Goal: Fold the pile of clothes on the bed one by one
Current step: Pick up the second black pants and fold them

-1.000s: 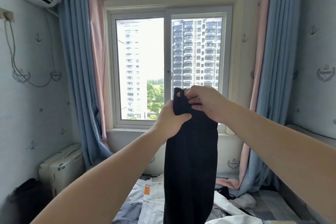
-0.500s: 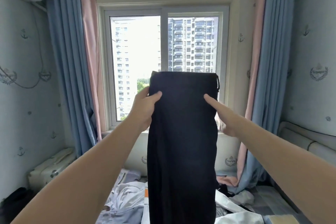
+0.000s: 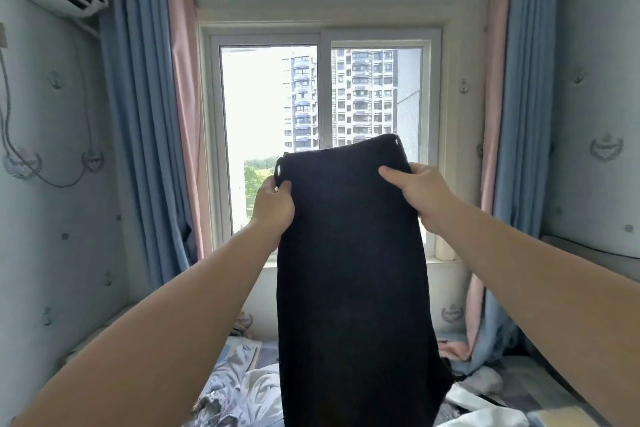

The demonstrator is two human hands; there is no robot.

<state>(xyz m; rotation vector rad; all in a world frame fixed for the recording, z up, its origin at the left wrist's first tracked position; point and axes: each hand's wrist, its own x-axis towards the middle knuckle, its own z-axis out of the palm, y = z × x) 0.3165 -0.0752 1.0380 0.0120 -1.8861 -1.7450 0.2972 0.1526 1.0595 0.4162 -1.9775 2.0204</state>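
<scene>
Right hand (image 3: 415, 189) is now gripping one top corner of the black garment (image 3: 349, 270), left hand (image 3: 275, 208) the other — it is looking soft, light.

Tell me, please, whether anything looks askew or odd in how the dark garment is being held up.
Slightly: the dark garment hangs with its top edge slanted, the corner by the right hand higher than the one the left hand pinches. Nothing looks torn or damaged.
</scene>
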